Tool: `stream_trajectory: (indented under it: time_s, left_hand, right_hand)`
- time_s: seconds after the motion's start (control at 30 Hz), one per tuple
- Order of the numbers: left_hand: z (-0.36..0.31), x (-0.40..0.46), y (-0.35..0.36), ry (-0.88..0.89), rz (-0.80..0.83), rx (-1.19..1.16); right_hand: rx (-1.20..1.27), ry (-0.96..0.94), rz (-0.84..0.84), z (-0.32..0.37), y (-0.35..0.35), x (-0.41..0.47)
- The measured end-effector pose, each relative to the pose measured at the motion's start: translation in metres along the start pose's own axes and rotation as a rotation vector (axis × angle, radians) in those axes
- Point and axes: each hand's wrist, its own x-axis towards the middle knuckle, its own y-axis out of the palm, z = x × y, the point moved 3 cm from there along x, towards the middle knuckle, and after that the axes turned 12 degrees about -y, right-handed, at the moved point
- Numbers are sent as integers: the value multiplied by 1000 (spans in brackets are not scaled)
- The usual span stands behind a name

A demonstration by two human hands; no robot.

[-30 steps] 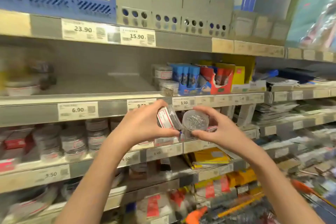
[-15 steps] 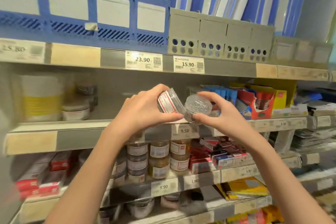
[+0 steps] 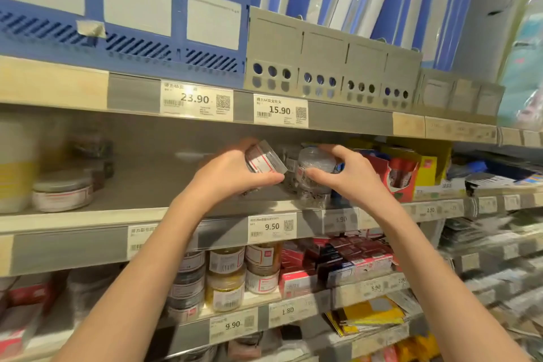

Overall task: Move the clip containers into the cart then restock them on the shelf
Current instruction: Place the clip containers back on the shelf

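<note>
My left hand grips a small clear round clip container with a red and white label, tilted on its side above the shelf board. My right hand grips a second clear clip container full of silver clips, held upright on top of other clear containers at the shelf's front edge. Both hands are inside the middle shelf bay, close together. The cart is out of view.
A flat round tub and a white and yellow container stand at the shelf's left. Red and yellow boxes sit right of my hands. Blue and grey file holders fill the shelf above. Jars and red boxes sit below.
Both hands have risen from in front of the lower shelves into the middle shelf bay, carrying the two containers. The right container now stands upright over the stacked ones.
</note>
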Motion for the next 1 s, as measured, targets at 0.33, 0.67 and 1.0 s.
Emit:
stream_trajectory:
  time_s: [0.33, 0.67, 1.0]
  left_hand:
    - [3, 26, 20, -61, 71, -35]
    - [8, 32, 24, -14, 144, 34]
    - [10, 37, 23, 20, 164, 43]
  right_hand:
    - [67, 25, 45, -29, 3, 13]
    - [48, -89, 48, -36, 9, 6]
    - [-162, -302, 66, -15, 35, 2]
